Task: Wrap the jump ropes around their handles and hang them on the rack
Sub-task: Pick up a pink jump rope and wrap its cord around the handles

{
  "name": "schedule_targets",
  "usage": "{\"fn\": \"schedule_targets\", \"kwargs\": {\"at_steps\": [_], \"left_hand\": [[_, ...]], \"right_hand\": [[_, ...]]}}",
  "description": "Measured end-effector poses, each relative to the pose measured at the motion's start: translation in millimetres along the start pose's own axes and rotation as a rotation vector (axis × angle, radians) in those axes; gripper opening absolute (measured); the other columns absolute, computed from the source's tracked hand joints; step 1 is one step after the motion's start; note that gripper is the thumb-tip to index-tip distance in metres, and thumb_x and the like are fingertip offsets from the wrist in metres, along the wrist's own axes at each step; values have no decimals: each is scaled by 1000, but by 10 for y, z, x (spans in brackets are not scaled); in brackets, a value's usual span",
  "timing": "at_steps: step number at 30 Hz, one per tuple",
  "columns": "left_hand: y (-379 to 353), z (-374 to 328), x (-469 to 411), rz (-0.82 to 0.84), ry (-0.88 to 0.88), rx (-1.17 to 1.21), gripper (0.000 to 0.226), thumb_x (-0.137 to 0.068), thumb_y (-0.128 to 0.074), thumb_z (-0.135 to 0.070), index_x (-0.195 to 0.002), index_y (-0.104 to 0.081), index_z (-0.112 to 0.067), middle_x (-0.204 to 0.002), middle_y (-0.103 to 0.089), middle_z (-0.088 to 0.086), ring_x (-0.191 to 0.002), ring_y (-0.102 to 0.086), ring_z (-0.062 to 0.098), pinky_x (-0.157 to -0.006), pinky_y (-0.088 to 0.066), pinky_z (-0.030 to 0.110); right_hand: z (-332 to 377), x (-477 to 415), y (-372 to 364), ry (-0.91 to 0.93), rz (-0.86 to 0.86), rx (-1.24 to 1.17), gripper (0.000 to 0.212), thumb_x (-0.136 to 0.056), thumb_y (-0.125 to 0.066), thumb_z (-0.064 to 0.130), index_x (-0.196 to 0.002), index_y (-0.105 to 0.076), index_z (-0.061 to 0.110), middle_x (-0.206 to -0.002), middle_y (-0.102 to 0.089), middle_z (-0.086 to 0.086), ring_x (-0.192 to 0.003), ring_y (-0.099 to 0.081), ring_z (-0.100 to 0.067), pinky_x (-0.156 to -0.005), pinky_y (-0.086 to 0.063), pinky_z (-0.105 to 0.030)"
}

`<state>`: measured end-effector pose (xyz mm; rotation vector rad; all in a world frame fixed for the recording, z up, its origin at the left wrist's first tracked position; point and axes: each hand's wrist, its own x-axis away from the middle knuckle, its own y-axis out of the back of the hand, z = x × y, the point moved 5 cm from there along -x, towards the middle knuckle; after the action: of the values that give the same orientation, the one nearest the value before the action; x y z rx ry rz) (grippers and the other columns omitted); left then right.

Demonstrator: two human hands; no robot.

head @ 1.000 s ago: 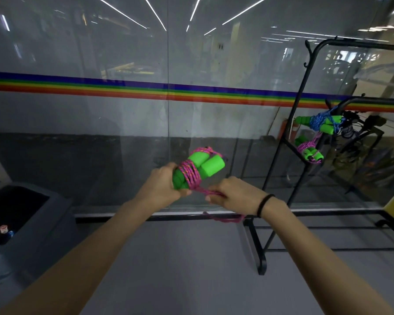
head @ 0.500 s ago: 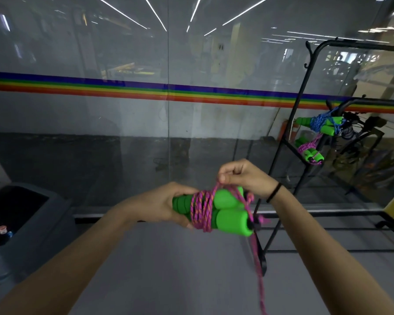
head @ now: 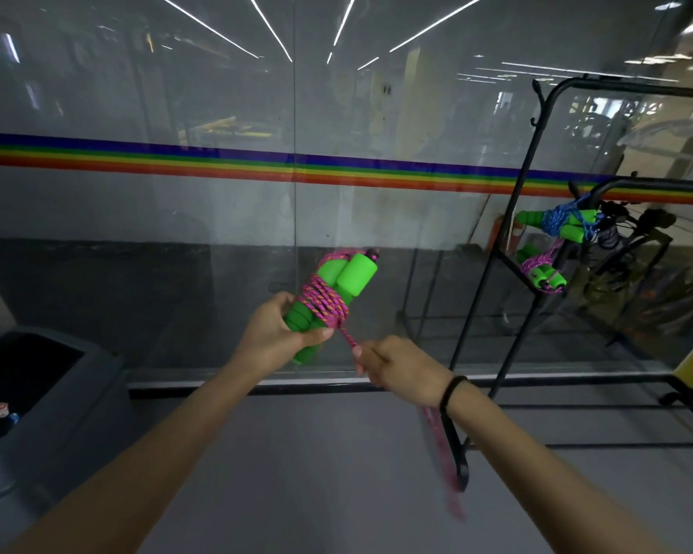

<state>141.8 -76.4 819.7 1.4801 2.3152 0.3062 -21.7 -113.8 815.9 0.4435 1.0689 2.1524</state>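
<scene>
Left hand: grips the paired green handles — held in mid-air, tilted.
Right hand: pinches the pink rope — taut from the coils.
Rack: right, two wrapped ropes hanging.

A grey bin sits beneath the wall's rainbow stripe.

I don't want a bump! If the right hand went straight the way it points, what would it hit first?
Probably the left hand gripping the green handles: the right hand, pinching the pink rope, points toward them. Depth is unclear.
</scene>
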Motion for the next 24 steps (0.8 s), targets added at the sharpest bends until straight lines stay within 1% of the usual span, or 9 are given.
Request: {"fn": "schedule_targets", "kwargs": {"at_steps": [3, 5, 7, 11, 14, 17, 20, 22, 24], "left_hand": [[-7, -42, 67, 15, -98, -324, 41, -60, -84, -26, -96, -65, -19, -81, -68, 1, -80, -65, 19, -72, -50, 30], [-12, -72, 105, 38, -122, -543, 43, -64, -80, -31, -104, -65, -27, -92, -71, 2, -94, -65, 24, -77, -50, 34], [-27, -72, 121, 119, -148, -717, 41, -69, -75, -31, -108, -62, -29, -100, -70, 1, -101, -63, 25, -77, -47, 32], [-162, -12, 189, 456, -227, -887, 42, -67, -76, -31, -106, -63, -28, -98, -69, -2, -96, -63, 16, -74, -45, 28], [-305, -32, 322, 802, -279, -612, 33, -63, -82, -19, -92, -66, -15, -71, -61, -9, -64, -54, -1, -60, -39, 19], [-314, -170, 437, 923, -292, -390, 30, -65, -82, -15, -90, -65, -15, -70, -63, -6, -62, -51, -3, -58, -41, 18], [-264, -351, 478, 880, -311, -100, 32, -64, -81, -5, -92, -67, -11, -81, -70, 6, -75, -58, 4, -69, -48, 23], [-195, -395, 434, 762, -300, 118, 38, -59, -83, -1, -92, -66, -9, -82, -71, -3, -78, -60, 3, -74, -50, 20], [-126, -355, 369, 634, -240, 338, 50, -50, -89, -17, -92, -65, -4, -82, -73, -3, -76, -65, 8, -71, -53, 20]], "right_hand": [[116, 108, 112, 46, 55, 290, 28, -95, -40, 32, -79, -59, 19, -87, -63, -15, -85, -59, -27, -77, -43, -30], [223, 174, 208, 108, 99, 402, 26, -94, -43, 31, -93, -62, 13, -101, -64, -17, -97, -58, -30, -80, -43, -32], [311, 220, 317, 140, 147, 466, 27, -93, -44, 33, -97, -63, 14, -101, -65, -14, -97, -59, -28, -79, -44, -32], [423, 186, 547, 257, 172, 493, 25, -87, -55, 39, -87, -68, 18, -87, -70, -5, -81, -61, -16, -75, -48, -31], [419, 74, 697, 316, 150, 299, 24, -81, -64, 36, -78, -71, 14, -77, -71, -6, -68, -59, -12, -68, -43, -27], [328, -50, 656, 296, 176, 14, 16, -77, -68, 28, -74, -70, 13, -71, -70, -3, -64, -58, -12, -67, -43, -23], [207, -83, 563, 301, 157, -352, 7, -77, -66, 18, -71, -63, 17, -58, -66, 12, -60, -55, 5, -64, -43, -10], [68, -90, 512, 239, 32, -535, 17, -79, -64, 10, -69, -56, 21, -45, -60, 13, -50, -54, 8, -62, -41, -8], [-31, -99, 402, 165, -84, -669, 22, -80, -62, 21, -59, -54, 24, -34, -46, 10, -37, -42, 5, -51, -32, -7]]}}
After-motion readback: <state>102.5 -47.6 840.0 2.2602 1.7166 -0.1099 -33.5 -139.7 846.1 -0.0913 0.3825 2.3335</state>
